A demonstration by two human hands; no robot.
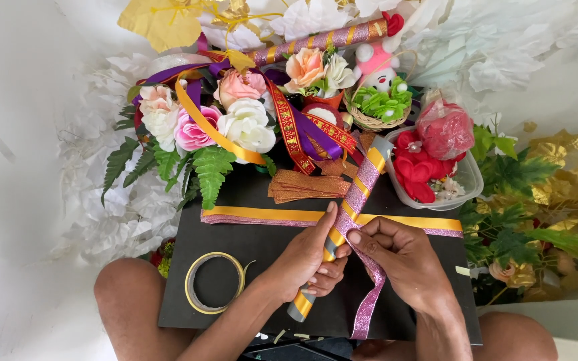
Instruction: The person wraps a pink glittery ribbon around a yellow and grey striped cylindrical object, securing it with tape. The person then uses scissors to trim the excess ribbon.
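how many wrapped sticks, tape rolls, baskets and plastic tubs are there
wrapped sticks: 2, one in the left hand and right hand, one at the top
tape rolls: 1
baskets: 1
plastic tubs: 1
total: 5
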